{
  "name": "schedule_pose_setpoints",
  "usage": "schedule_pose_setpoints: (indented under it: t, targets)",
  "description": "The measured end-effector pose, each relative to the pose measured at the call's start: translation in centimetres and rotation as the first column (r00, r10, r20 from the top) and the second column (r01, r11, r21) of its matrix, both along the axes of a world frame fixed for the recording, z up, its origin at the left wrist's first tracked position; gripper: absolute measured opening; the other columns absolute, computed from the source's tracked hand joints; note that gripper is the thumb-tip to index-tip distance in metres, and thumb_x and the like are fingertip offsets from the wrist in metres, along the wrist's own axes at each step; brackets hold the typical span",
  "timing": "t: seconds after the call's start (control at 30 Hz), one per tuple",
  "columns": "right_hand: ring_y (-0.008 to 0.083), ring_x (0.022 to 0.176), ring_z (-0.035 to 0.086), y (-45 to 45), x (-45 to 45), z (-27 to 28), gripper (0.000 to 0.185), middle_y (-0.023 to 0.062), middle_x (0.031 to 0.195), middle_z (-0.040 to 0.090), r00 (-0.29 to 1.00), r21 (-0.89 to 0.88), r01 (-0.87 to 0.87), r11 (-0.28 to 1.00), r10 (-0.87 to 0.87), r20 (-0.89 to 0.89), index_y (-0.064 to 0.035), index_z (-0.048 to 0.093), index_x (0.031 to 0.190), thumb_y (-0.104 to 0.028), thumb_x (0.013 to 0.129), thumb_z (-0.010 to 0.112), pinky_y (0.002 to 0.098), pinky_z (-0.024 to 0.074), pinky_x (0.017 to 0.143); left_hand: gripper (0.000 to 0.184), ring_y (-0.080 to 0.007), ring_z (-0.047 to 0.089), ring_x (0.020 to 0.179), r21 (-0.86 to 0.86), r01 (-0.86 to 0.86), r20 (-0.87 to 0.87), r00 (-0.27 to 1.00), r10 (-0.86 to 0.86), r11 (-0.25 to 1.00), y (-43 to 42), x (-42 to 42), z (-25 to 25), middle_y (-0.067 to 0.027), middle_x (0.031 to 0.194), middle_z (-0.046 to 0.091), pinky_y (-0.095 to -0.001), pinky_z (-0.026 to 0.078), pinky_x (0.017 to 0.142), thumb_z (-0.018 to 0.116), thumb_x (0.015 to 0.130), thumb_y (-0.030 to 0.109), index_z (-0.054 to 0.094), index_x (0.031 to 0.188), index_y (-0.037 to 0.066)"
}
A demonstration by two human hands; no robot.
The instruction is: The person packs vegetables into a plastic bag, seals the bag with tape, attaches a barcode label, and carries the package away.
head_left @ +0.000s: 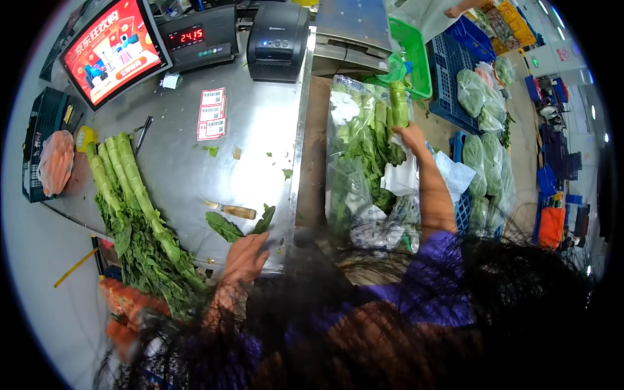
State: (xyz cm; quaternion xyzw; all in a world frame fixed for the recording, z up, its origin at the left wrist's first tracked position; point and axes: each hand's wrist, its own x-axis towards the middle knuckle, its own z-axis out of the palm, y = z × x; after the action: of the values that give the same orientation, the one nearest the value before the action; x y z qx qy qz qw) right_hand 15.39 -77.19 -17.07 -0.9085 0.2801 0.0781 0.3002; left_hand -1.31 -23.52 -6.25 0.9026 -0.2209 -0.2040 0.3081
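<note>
Beside a steel counter (169, 172), a worker's right hand (409, 135) is gripping a thick green stalk (398, 107) over a plastic bag (344, 175) of leafy greens, its fingers closing around the lower part of the bare stem. Well apart from it, the left hand (246, 257) is resting open at the counter's near edge, its fingers reaching toward loose leaves (224, 226); whether they are touching them, the view is not making clear. A knife (238, 211) is lying just beyond the leaves, while a bunch (140, 188) of similar stalks is stretching along the counter's left side, its greens hanging over the edge. Labels (212, 114) are lying farther back, below a scale (198, 42) and a printer (278, 42). The held stalk is looking stiff, juicy and fairly weighty, probably slick where damp and likely to snap if bent; its leaves are appearing soft and easily torn. The thick stem is offering the surest hold, with a firm wrap of the fingers rather than a pinch on the foliage.
</note>
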Motion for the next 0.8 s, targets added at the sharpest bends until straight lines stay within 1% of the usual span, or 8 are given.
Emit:
schedule_pose_setpoints:
  t: [0.03, 0.17, 0.27, 0.4, 0.53, 0.6, 0.7, 0.8]
  targets:
    - [0.0249, 0.076, 0.063, -0.6, -0.3, 0.4, 0.054, 0.0143, 0.089, 0.067, 0.998, 0.133, -0.012, 0.991, 0.003, 0.066, 0.0003, 0.063, 0.101, -0.039, 0.065, 0.071, 0.0336, 0.0465, 0.073, 0.047, -0.032, 0.052, 0.091, 0.002, -0.004, 0.003, 1.0, 0.004, 1.0, 0.0, -0.2, 0.0, -0.011, 0.102, 0.056, -0.0403, 0.042, 0.079, 0.064, 0.076, 0.014, 0.05, 0.12, 0.008]
    - [0.014, 0.074, 0.058, 3.2, -2.7, 9.8, 0.037, 0.0082, 0.087, 0.065, 0.985, 0.314, -0.069, 0.947, 0.014, 0.174, 0.0013, 0.063, 0.099, -0.02, 0.069, 0.071, 0.0265, 0.0437, 0.069, 0.046, -0.0314, 0.053, 0.09, 0.0, 0.023, -0.045, 0.999, -0.023, 1.0, -0.3, -0.5, 0.1, -0.0106, 0.098, 0.056, -0.0402, 0.042, 0.077, 0.065, 0.075, 0.013, 0.051, 0.119, 0.007]
    - [0.014, 0.073, 0.057, 2.3, -4.2, 11.4, 0.035, 0.0064, 0.086, 0.064, 0.946, 0.389, -0.045, 0.92, -0.086, 0.313, 0.0012, 0.063, 0.098, -0.018, 0.071, 0.07, 0.0262, 0.0435, 0.068, 0.045, -0.0309, 0.054, 0.087, -0.022, 0.09, 0.02, 0.996, -0.089, 0.996, -0.7, 0.4, 0.0, -0.0106, 0.096, 0.057, -0.0399, 0.043, 0.075, 0.065, 0.074, 0.011, 0.051, 0.117, 0.006]
    - [0.0122, 0.072, 0.056, 1.8, -5.8, 14.7, 0.033, 0.0055, 0.086, 0.063, 0.85, 0.583, -0.039, 0.812, -0.28, 0.447, 0.0012, 0.062, 0.098, -0.015, 0.071, 0.07, 0.0251, 0.0425, 0.067, 0.044, -0.031, 0.054, 0.084, 0.059, 0.178, 0.123, 0.975, -0.184, 0.982, -2.2, 0.8, -1.1, -0.011, 0.094, 0.057, -0.0398, 0.044, 0.073, 0.066, 0.073, 0.011, 0.052, 0.115, 0.005]
    - [0.0126, 0.074, 0.056, 2.3, -5.1, 16.6, 0.034, 0.0061, 0.088, 0.062, 0.849, 0.521, -0.11, 0.846, -0.193, 0.493, 0.0019, 0.063, 0.097, -0.018, 0.07, 0.071, 0.0249, 0.0428, 0.067, 0.044, -0.0312, 0.055, 0.084, 0.009, 0.294, 0.175, 0.941, -0.291, 0.956, -4.5, 2.1, -0.2, -0.0115, 0.094, 0.057, -0.0402, 0.044, 0.073, 0.066, 0.073, 0.011, 0.052, 0.115, 0.006]
    - [0.0133, 0.074, 0.056, 2.6, -3.1, 17.6, 0.037, 0.0068, 0.089, 0.062, 0.796, 0.568, -0.104, 0.817, -0.274, 0.54, 0.0021, 0.062, 0.099, -0.019, 0.071, 0.072, 0.0257, 0.0437, 0.068, 0.044, -0.0314, 0.055, 0.084, -0.019, 0.35, 0.18, 0.923, -0.341, 0.937, -6.5, 3.4, 0.0, -0.0115, 0.095, 0.057, -0.0404, 0.045, 0.073, 0.065, 0.074, 0.012, 0.052, 0.115, 0.006]
    - [0.0143, 0.075, 0.057, 3.3, 1.4, 24.1, 0.039, 0.0087, 0.092, 0.062, 0.621, 0.636, -0.309, 0.707, -0.356, 0.698, 0.0038, 0.059, 0.104, -0.022, 0.077, 0.07, 0.0275, 0.0461, 0.066, 0.043, -0.032, 0.054, 0.087, -0.085, 0.412, 0.157, 0.905, -0.396, 0.907, -11.7, 6.3, 0.3, -0.0117, 0.097, 0.057, -0.0401, 0.045, 0.075, 0.064, 0.075, 0.013, 0.052, 0.116, 0.008]
    - [0.0155, 0.083, 0.06, 2.7, 3.3, 30.4, 0.036, 0.0081, 0.097, 0.063, 0.492, 0.451, -0.528, 0.72, -0.174, 0.853, 0.0011, 0.056, 0.108, -0.026, 0.084, 0.062, 0.0285, 0.0498, 0.072, 0.05, -0.0325, 0.052, 0.098, -0.139, 0.397, 0.203, 0.908, -0.366, 0.907, -17.3, 9.3, 3.3, -0.0142, 0.106, 0.055, -0.0395, 0.044, 0.083, 0.063, 0.078, 0.014, 0.046, 0.125, 0.008]
